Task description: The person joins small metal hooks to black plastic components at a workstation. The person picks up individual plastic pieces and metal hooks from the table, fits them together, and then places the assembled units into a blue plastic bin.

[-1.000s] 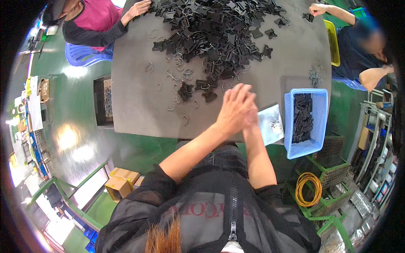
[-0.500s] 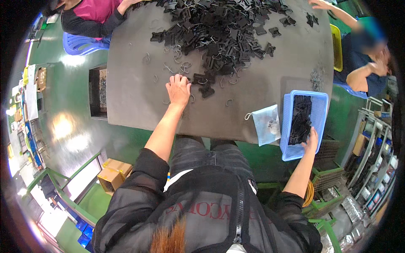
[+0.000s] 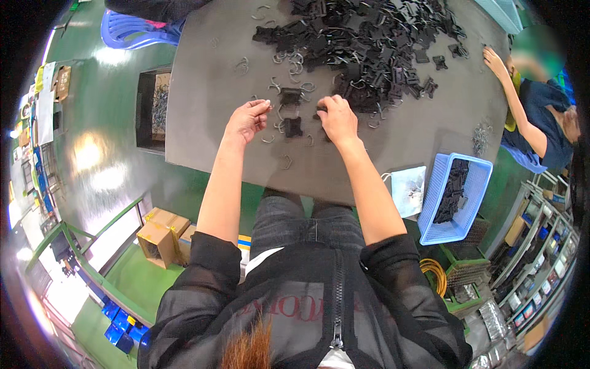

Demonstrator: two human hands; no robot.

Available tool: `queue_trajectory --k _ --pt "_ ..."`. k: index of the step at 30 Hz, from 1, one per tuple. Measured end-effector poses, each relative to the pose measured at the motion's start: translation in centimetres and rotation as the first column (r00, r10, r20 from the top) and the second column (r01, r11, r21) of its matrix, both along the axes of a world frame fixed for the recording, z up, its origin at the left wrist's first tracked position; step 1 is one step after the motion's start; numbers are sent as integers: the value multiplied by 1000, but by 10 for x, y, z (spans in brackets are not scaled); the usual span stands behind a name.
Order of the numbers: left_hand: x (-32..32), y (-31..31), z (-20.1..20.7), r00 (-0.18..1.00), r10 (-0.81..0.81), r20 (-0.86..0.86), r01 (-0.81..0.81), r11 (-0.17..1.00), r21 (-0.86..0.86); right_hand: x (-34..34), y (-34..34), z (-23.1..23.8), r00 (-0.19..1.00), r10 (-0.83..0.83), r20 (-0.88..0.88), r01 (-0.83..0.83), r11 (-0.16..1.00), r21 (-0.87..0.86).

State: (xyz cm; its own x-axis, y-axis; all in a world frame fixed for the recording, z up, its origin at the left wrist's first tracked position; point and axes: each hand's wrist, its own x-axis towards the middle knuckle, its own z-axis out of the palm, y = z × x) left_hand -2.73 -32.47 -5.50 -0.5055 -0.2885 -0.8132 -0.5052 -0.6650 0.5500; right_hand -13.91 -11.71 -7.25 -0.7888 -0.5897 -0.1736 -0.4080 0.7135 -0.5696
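Over the dark table (image 3: 209,129), my left hand (image 3: 247,121) is closed in a pinch; what sits between its fingertips is too small to make out. To its right, my right hand (image 3: 340,121) has its fingers curled on a black plastic piece (image 3: 321,112), mostly hidden by the hand. Two loose black pieces, a nearer one (image 3: 292,127) and a farther one (image 3: 291,95), lie between my hands. Several bent wire hooks (image 3: 287,162) are scattered around them. Beyond my right hand spreads a big heap of the same black pieces (image 3: 375,55).
A blue plastic basket (image 3: 426,218) with black pieces stands at the table's right edge, beside a pale blue pouch (image 3: 407,192). Thin metal bits (image 3: 481,138) lie farther right. A co-worker's arm (image 3: 516,101) reaches onto the table there. Another person's dark sleeve (image 3: 160,9) shows far left.
My right hand has left the blue basket and come to the table's middle, onto a black piece. My left hand has turned and closed into a pinch. The whole view has shifted somewhat.
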Motion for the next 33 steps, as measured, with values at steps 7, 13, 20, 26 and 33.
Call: queue_trajectory --k 7,13,20,26,33 --pt "17 2 -28 865 -347 361 413 88 -906 -3 -39 -18 974 192 -121 -86 808 583" --pt "-33 22 -31 725 -556 406 385 -161 -909 -5 -34 11 967 247 -56 -168 791 588" --pt "-56 7 -34 589 -655 473 461 -207 -863 30 -42 -34 994 -45 -100 60 986 155" --pt "-48 -7 -36 550 -811 202 622 237 -746 42 -53 -23 910 -334 247 365 927 -89" --pt "-44 -24 -29 625 -772 -116 660 602 -448 41 -49 -16 931 -182 316 224 969 -103"
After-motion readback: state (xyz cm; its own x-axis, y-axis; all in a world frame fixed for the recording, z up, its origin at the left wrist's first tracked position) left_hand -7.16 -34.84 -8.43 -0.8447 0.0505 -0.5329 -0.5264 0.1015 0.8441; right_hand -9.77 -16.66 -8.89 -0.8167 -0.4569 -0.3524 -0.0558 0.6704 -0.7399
